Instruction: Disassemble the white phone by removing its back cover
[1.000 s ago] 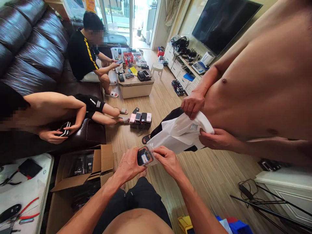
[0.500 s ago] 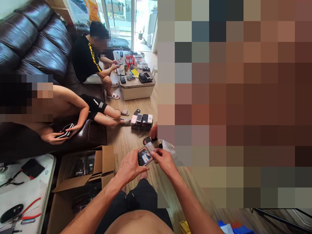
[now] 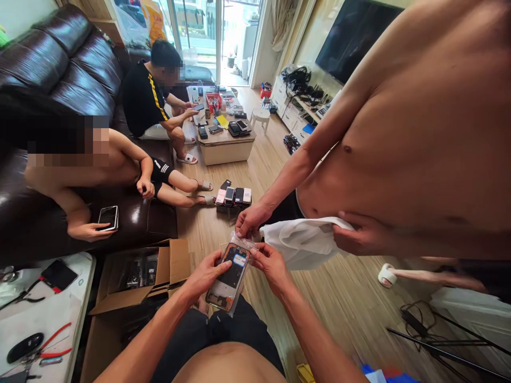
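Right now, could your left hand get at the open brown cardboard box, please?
Probably yes: nothing visible blocks the way from the left hand to the box, though that hand holds a flat, rectangular, dark phone part.

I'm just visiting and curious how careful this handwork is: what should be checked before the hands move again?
1. Left hand steadying the phone-shaped part: ok, thumb across its face.
2. Right hand at the clear bag: ok, fingers near its upper corner.
3. Bag sealed: cannot tell.
4. Co-worker's hand away from the bag: not ok, it is right at the top end.
5. Label readable: cannot tell, print too small.
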{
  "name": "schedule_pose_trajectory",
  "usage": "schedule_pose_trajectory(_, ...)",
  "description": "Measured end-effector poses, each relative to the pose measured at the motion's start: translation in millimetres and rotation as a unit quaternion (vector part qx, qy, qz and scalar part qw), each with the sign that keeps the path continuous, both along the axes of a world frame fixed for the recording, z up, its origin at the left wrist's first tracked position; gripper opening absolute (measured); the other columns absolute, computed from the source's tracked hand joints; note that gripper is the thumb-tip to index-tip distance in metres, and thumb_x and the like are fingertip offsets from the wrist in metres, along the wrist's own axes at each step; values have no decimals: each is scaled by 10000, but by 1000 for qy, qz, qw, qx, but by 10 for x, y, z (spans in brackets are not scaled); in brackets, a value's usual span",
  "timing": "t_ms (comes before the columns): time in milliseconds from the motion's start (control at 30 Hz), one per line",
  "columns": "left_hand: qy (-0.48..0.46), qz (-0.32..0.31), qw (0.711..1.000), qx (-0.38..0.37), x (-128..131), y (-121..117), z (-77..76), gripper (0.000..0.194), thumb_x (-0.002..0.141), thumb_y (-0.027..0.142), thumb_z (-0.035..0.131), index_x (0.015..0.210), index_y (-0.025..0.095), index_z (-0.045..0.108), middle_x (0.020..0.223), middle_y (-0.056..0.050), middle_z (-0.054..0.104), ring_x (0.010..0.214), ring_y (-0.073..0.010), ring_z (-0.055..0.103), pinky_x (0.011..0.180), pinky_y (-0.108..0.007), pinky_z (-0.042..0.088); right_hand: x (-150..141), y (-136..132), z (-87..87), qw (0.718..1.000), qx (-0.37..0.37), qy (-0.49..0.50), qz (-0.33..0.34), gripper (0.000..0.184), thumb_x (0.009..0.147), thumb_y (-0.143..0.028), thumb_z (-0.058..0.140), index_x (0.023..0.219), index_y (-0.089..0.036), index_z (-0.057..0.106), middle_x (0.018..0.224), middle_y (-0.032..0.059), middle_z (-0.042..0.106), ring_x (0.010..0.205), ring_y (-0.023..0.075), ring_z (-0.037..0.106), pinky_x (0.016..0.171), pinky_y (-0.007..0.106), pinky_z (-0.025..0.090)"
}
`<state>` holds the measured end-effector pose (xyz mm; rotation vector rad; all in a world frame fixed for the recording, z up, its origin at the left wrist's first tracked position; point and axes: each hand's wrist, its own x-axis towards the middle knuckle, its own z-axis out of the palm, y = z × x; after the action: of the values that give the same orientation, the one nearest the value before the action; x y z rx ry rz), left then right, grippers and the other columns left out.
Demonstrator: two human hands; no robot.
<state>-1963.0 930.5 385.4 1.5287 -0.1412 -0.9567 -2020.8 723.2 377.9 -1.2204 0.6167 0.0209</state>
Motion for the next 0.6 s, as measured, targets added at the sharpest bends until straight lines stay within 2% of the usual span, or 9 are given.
schedule_pose_trajectory(133,22,5,999,-39,-27,-4,45,604,768,601,800,1181,169,715,1180,-99,746,1085,-270,660,931,-349,491,8,38,37,1000,7,-6,-6,462,646,-545,905,818,-182,677,783,4,700,716,151,654,737,320,581)
schedule_pose_trajectory(233,35,29,999,-23,-3,-47,77,638,823,668,715,1257,200,696,1221,-96,739,1079,-267,658,845,-331,498,24,68,68,1000,6,-10,8,448,655,-543,901,807,-176,694,753,0,695,691,150,640,713,318,573)
schedule_pose_trajectory(300,27,57,998,-25,44,-102,98,634,858,718,638,1191,185,721,1103,-84,753,960,-237,660,766,-299,481,29,94,78,1000,1,-11,19,453,646,-545,905,798,-167,706,743,6,701,687,156,642,714,325,573)
schedule_pose_trajectory(400,3,63,997,-53,123,-177,133,594,818,716,689,936,139,765,857,-48,727,784,-186,610,716,-266,438,29,137,76,999,-13,-12,27,462,632,-548,910,784,-157,715,745,19,715,686,163,647,705,320,564)
schedule_pose_trajectory(467,-4,60,996,-62,144,-191,151,569,796,698,724,825,131,757,781,-33,698,731,-165,575,700,-256,417,28,160,75,999,-23,-13,24,455,651,-555,896,782,-159,715,743,18,714,676,162,643,698,318,562)
schedule_pose_trajectory(600,-3,86,994,-68,86,-151,153,539,810,683,718,784,144,716,720,-8,640,657,-135,518,651,-246,402,24,177,82,999,-48,-24,8,446,675,-583,864,755,-178,695,708,-2,677,654,159,624,688,326,572)
